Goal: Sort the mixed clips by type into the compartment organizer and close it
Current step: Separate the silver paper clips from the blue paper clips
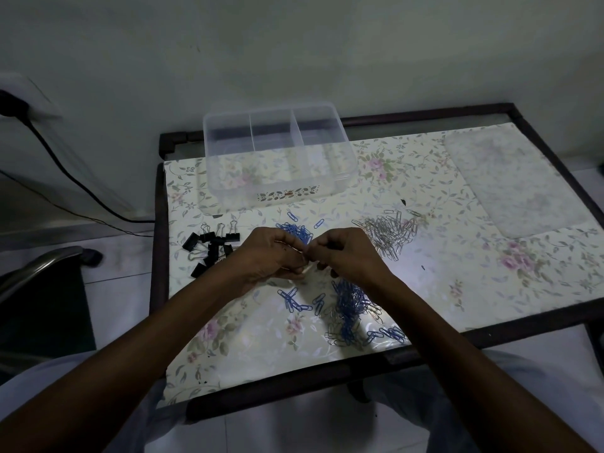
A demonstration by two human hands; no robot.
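A clear plastic compartment organizer (343, 148) stands open at the back of the table, its compartments bare. Black binder clips (212, 245) lie in a group at the left. A blue paper clip pile (295, 228) sits just behind my hands, and a silver paper clip pile (392, 232) lies to the right. A mixed heap of blue and silver clips (349, 310) lies near the front edge. My left hand (268, 256) and my right hand (349, 253) meet fingertip to fingertip over the table, pinching small clips between them; what exactly each holds is hard to tell.
The organizer's clear lid (513, 181) lies flat at the back right of the floral tablecloth (457, 273). A dark table frame (157, 223) borders the cloth. A chair arm (39, 266) and a black cable (65, 171) are to the left.
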